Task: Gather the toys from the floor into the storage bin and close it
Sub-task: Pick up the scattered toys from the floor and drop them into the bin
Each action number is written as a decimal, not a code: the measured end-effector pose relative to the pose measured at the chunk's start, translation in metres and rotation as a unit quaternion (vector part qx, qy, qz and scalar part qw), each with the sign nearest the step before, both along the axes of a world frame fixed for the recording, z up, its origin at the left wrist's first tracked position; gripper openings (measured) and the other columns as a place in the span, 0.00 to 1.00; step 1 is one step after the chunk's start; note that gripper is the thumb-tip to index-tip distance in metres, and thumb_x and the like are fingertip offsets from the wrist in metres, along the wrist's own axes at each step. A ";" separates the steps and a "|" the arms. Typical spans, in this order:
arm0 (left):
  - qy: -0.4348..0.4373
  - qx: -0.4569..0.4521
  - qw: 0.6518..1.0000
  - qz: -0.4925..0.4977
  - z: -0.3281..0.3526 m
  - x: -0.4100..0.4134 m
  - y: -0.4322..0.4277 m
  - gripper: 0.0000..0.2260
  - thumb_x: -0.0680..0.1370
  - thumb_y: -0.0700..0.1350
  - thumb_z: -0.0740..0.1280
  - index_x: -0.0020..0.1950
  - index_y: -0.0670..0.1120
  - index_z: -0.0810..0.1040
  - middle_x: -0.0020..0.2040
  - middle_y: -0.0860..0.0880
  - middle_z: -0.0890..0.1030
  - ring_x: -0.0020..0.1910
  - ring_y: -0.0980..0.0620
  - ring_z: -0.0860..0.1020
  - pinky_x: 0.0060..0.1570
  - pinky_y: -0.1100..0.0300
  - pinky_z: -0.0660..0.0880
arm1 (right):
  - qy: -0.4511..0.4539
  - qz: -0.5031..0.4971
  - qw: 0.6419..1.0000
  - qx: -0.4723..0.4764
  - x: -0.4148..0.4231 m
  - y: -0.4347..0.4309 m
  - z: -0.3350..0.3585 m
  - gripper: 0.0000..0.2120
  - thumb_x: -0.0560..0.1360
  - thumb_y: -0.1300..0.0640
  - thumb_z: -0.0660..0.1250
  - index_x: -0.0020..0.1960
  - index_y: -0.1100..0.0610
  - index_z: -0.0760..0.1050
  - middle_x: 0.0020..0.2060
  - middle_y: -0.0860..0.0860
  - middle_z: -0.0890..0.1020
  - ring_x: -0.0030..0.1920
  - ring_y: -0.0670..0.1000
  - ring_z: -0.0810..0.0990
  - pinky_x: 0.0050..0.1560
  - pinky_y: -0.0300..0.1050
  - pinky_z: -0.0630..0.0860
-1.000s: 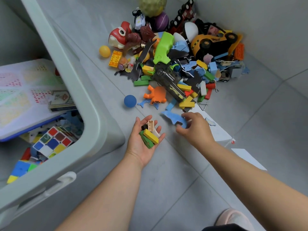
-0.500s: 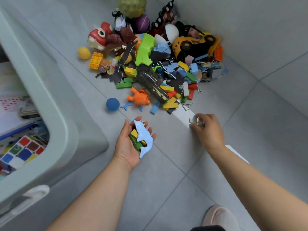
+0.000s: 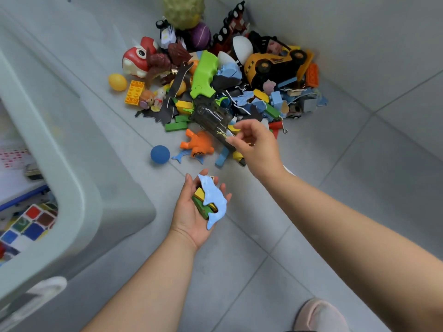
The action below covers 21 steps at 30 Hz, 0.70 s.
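My left hand (image 3: pixel 189 216) lies palm up above the floor, holding a blue foam dolphin (image 3: pixel 214 198) on top of green and yellow blocks (image 3: pixel 200 200). My right hand (image 3: pixel 257 148) hovers over the near edge of the toy pile, beside the black toy gun (image 3: pixel 211 118). Its thumb and forefinger pinch what looks like a small pale piece. The grey storage bin (image 3: pixel 79 188) stands open at the left with a colour cube (image 3: pixel 31 224) inside. Its lid is not in view.
The pile fills the floor corner: green toy gun (image 3: pixel 203 75), yellow truck (image 3: pixel 271 65), red fish toy (image 3: pixel 135 59), orange crab (image 3: pixel 199 144), several blocks. A blue ball (image 3: pixel 160 154) and yellow ball (image 3: pixel 117 82) lie apart. My slipper (image 3: pixel 318 315) is bottom right.
The blue dolphin went from the floor into my left palm. My right hand then touched a small item on the floor at the right and has now lifted toward the pile.
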<state>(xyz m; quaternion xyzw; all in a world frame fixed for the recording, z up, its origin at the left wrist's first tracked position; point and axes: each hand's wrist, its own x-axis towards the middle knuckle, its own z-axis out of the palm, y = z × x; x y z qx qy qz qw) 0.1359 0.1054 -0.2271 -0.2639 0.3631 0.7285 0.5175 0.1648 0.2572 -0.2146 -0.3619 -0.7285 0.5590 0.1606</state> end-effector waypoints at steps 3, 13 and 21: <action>-0.007 0.002 1.000 0.013 0.004 -0.003 0.002 0.18 0.80 0.58 0.51 0.56 0.52 0.75 0.57 0.48 0.75 0.52 0.51 0.76 0.46 0.54 0.72 | -0.032 0.028 0.998 0.049 -0.024 0.002 -0.004 0.10 0.72 0.59 0.71 0.50 0.53 0.73 0.37 0.45 0.75 0.37 0.44 0.72 0.41 0.37 0.72; -0.005 0.013 0.999 0.043 0.019 -0.008 0.002 0.15 0.80 0.57 0.54 0.56 0.51 0.75 0.56 0.49 0.76 0.50 0.54 0.77 0.44 0.55 0.75 | -0.257 0.010 0.954 0.153 -0.045 0.013 -0.028 0.27 0.67 0.43 0.73 0.59 0.55 0.69 0.49 0.54 0.79 0.54 0.55 0.74 0.50 0.52 0.74; 0.077 -0.008 0.994 0.073 0.036 -0.005 0.011 0.07 0.78 0.40 0.62 0.54 0.48 0.74 0.49 0.50 0.78 0.45 0.55 0.79 0.36 0.64 0.80 | -0.282 0.065 0.943 0.164 -0.046 -0.002 -0.020 0.24 0.69 0.53 0.69 0.62 0.57 0.68 0.51 0.57 0.79 0.52 0.61 0.77 0.49 0.51 0.74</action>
